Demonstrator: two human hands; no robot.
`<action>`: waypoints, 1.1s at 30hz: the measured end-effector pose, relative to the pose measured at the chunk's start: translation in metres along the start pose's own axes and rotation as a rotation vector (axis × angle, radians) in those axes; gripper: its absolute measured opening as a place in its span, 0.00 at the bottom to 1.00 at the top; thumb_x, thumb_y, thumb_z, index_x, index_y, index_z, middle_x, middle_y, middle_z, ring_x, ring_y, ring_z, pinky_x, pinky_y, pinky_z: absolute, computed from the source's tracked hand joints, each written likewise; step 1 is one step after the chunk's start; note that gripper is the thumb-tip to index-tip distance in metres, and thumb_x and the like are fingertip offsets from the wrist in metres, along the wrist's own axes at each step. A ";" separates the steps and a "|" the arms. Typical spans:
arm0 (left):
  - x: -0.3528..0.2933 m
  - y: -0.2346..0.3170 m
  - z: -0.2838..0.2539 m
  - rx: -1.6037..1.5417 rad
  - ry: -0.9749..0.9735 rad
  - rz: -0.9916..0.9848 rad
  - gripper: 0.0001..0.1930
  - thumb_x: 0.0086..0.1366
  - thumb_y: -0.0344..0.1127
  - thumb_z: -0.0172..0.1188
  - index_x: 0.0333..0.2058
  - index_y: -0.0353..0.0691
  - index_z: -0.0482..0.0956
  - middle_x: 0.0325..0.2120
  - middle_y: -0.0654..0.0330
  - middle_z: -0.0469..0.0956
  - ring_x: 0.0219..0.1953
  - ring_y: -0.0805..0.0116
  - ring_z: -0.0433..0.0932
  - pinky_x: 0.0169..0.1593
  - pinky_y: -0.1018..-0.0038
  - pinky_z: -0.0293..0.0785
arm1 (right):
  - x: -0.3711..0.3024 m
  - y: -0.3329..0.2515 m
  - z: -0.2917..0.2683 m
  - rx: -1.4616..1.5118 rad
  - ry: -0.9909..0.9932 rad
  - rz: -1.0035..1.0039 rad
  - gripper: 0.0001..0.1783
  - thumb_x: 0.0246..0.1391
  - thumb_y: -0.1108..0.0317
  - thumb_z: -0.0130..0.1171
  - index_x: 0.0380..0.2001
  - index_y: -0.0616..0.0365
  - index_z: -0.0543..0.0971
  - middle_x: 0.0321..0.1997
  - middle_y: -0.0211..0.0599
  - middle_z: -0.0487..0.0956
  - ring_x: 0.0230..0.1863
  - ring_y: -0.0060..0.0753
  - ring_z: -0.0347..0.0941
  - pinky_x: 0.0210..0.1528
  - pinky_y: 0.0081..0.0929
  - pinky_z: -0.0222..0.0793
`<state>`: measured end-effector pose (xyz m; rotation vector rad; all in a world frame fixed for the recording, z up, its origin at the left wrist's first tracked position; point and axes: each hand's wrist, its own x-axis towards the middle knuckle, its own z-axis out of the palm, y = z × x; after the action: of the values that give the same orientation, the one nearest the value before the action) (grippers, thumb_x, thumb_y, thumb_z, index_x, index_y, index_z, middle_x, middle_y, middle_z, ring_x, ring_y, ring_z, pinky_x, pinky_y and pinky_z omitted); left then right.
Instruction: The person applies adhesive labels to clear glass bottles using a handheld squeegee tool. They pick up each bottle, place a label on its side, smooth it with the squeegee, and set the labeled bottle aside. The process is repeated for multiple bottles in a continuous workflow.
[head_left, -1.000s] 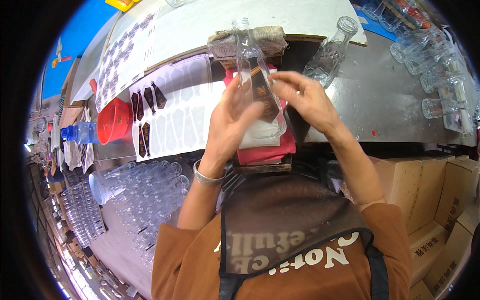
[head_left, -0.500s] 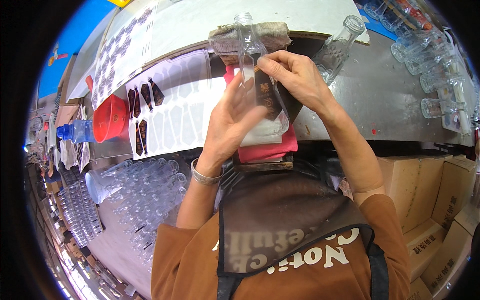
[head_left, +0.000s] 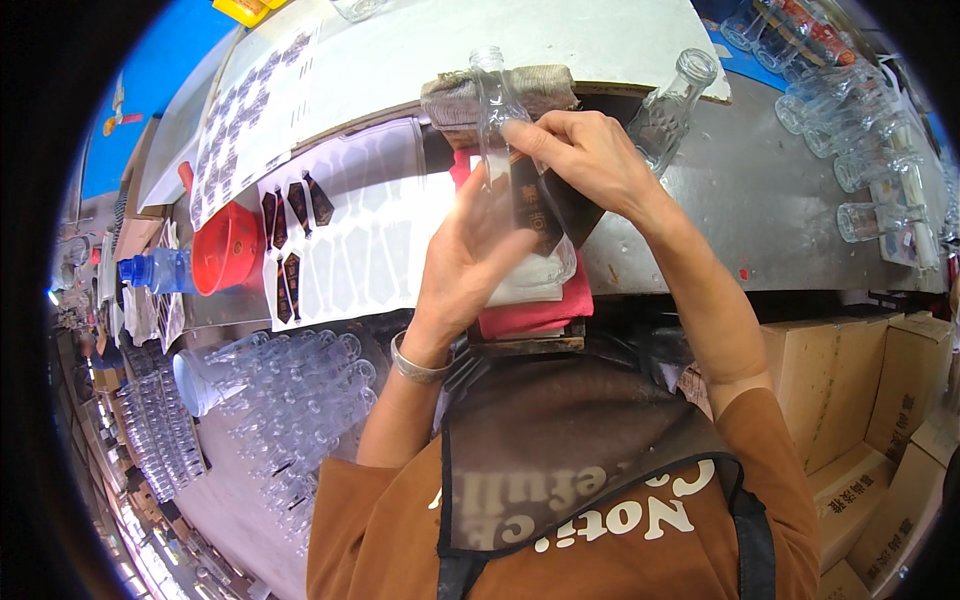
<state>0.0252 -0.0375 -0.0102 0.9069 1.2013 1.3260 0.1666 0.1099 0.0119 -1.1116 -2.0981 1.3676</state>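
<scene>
In the head view, the clear bottle (head_left: 492,95) is being held at 12 o'clock, lying with its neck over a folded grey cloth (head_left: 550,88) and its lower end toward the pink cloth (head_left: 548,317), nearer the wearer's body. The left hand (head_left: 455,262) is being kept just short of the centre, toward 11 o'clock, its thumb and fingers spread apart along the bottle's left side; the thumb is blurred, and how firmly it is bearing cannot be told. The right hand (head_left: 605,168) is being set at 1 o'clock, its thumb placed against the bottle's shoulder, by the upper end of a dark label (head_left: 535,205); whether an edge is being pinched cannot be told.

As far as can be judged, that label is already being carried on the bottle's face, but whether it is fully stuck down is not being shown. At 10 o'clock, a few dark labels (head_left: 320,203) are being left on a white sheet (head_left: 385,215), where many pale label outlines are also being shown. At between 1 and 2 o'clock, a second bottle (head_left: 665,118) is being left standing, with no dark label being shown on its visible side. At 8 o'clock, much clear glassware (head_left: 305,395) is being stored.
</scene>
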 end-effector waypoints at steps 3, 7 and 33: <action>-0.001 -0.004 -0.001 0.059 0.006 0.038 0.41 0.66 0.24 0.62 0.72 0.29 0.47 0.66 0.42 0.62 0.63 0.60 0.70 0.63 0.68 0.69 | 0.002 -0.001 0.001 -0.063 0.030 -0.036 0.33 0.57 0.40 0.58 0.32 0.66 0.86 0.25 0.39 0.81 0.29 0.26 0.76 0.36 0.26 0.72; -0.001 -0.002 0.001 0.061 0.013 0.027 0.42 0.65 0.23 0.62 0.71 0.28 0.46 0.66 0.42 0.62 0.65 0.59 0.68 0.65 0.67 0.67 | 0.006 0.001 -0.001 -0.057 -0.001 -0.039 0.32 0.55 0.40 0.60 0.33 0.66 0.86 0.25 0.42 0.82 0.29 0.28 0.77 0.37 0.26 0.73; 0.002 -0.002 0.000 0.073 0.029 0.060 0.37 0.71 0.33 0.59 0.71 0.29 0.50 0.66 0.42 0.62 0.66 0.57 0.67 0.66 0.65 0.66 | -0.003 -0.017 -0.022 -0.116 0.274 -0.521 0.18 0.54 0.73 0.60 0.50 0.62 0.79 0.42 0.41 0.83 0.41 0.29 0.80 0.48 0.25 0.76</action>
<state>0.0258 -0.0359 -0.0127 0.9857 1.2597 1.3545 0.1771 0.1169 0.0372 -0.6709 -2.0792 0.8108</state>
